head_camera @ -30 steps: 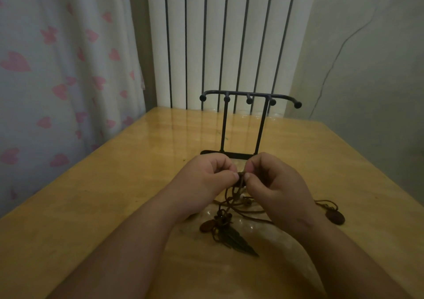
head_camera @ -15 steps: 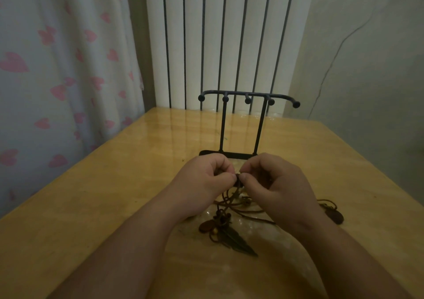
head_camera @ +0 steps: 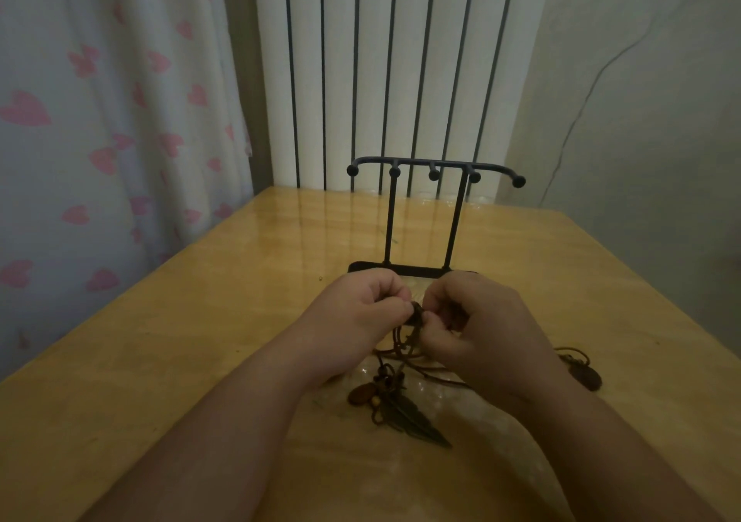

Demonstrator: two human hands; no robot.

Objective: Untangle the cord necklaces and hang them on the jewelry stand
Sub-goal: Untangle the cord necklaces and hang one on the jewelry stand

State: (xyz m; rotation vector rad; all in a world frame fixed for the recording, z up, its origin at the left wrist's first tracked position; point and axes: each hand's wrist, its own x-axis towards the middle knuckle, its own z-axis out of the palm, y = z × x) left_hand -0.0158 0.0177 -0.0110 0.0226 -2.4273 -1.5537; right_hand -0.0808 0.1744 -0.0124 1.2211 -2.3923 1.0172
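Note:
A tangle of brown cord necklaces (head_camera: 401, 357) hangs between my hands just above the wooden table. My left hand (head_camera: 357, 321) and my right hand (head_camera: 477, 329) both pinch the cords at a knot, fingertips almost touching. Below them a dark metal feather pendant (head_camera: 417, 421) and a brown oval bead (head_camera: 361, 394) lie on the table. Another brown oval pendant (head_camera: 587, 377) lies to the right of my right wrist. The black metal jewelry stand (head_camera: 435, 168) rises right behind my hands, its knobbed hooks bare.
The glossy wooden table (head_camera: 200, 341) runs back to a white ribbed radiator (head_camera: 393, 60). A curtain with pink hearts (head_camera: 100, 120) hangs on the left. A grey wall (head_camera: 641, 120) with a thin cable closes the right side.
Both hands have stayed at the knot with only small finger movements. The pendants have not moved on the table.

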